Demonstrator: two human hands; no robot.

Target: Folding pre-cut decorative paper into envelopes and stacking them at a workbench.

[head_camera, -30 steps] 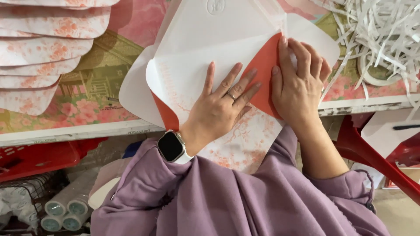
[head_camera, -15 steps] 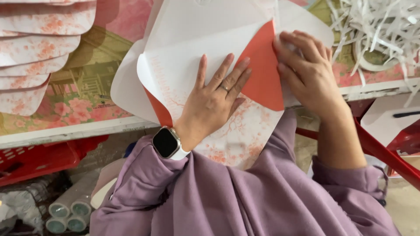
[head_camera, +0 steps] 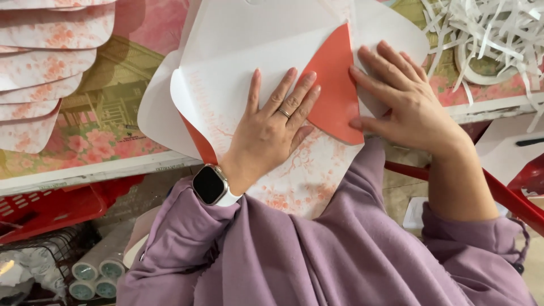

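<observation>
A large white paper envelope blank (head_camera: 272, 51) with rounded flaps lies on the table, its red inner side (head_camera: 335, 90) showing as a folded triangular flap. My left hand (head_camera: 272, 127) lies flat on the folded left flap, fingers spread, a ring on one finger and a smartwatch (head_camera: 209, 185) on the wrist. My right hand (head_camera: 405, 102) presses flat on the right flap beside the red triangle, thumb at the triangle's lower corner. A floral-printed lower flap (head_camera: 306, 175) hangs over the table edge toward my lap.
A stack of pink floral envelope flaps (head_camera: 45, 68) is fanned out at the far left. Shredded white paper strips and a tape roll (head_camera: 487, 39) sit at the upper right. A red crate (head_camera: 51, 204) and tape rolls (head_camera: 93, 275) lie below the table edge.
The view has shifted and the sheet sits lower and more centred. My right hand slid down the right flap, and more of the red triangle shows.
</observation>
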